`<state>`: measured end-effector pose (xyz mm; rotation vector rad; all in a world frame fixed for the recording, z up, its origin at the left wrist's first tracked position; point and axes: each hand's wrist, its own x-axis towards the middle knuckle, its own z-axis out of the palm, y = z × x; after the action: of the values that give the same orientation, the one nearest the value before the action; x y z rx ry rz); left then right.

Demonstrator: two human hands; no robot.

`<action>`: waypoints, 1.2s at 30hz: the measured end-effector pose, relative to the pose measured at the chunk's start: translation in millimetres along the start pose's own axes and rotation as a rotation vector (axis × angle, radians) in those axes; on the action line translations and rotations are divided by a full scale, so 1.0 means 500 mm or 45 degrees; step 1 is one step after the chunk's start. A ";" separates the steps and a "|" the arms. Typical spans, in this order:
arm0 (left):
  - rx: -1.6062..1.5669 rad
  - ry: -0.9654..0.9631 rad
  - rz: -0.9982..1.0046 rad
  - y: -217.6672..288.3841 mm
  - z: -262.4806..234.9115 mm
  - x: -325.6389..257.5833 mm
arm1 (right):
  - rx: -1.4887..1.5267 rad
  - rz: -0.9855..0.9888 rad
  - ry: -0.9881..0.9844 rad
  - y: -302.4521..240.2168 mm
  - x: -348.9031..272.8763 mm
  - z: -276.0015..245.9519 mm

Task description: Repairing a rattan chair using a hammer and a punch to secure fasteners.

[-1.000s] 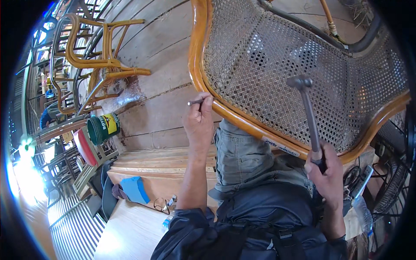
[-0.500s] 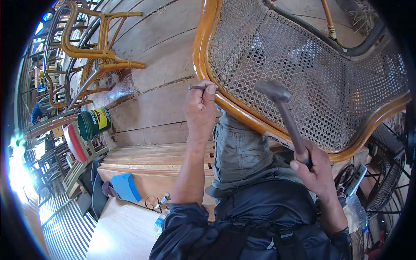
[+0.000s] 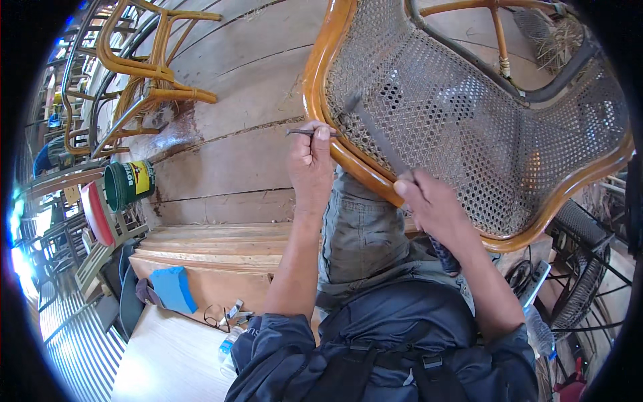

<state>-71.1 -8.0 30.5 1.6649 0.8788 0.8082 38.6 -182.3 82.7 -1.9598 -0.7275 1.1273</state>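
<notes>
Left hand [image 3: 310,161] pinches a nail [image 3: 305,132] level against the chair frame [image 3: 321,100]; right hand [image 3: 429,204] grips the hammer [image 3: 375,137], head just right of the nail.

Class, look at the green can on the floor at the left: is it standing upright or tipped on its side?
Tipped on its side: the green can lies on the plank floor, its round end facing left and its wall running sideways.

The person wears a dark navy jacket [image 3: 402,348] filling the lower middle of the frame, its sleeves pushed up to the elbows, so both forearms are bare. Black straps with a plastic buckle [image 3: 429,365] cross its front. Grey-green trousers [image 3: 365,234] with stitched seams show at centre.
</notes>
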 end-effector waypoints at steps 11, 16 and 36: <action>-1.417 0.212 -0.560 -0.055 0.013 0.040 | -0.190 -0.162 0.180 -0.003 -0.019 -0.017; -1.658 -0.071 -0.540 0.092 0.064 0.030 | -0.367 -0.366 0.512 -0.029 -0.151 -0.086; -1.057 -0.555 -0.708 0.050 0.276 -0.050 | -0.607 -0.715 1.858 -0.229 0.007 -0.576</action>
<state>37.2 -99.9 20.6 0.7525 0.5336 0.3150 283.3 -208.6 271.4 -2.0821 -0.6010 -0.8939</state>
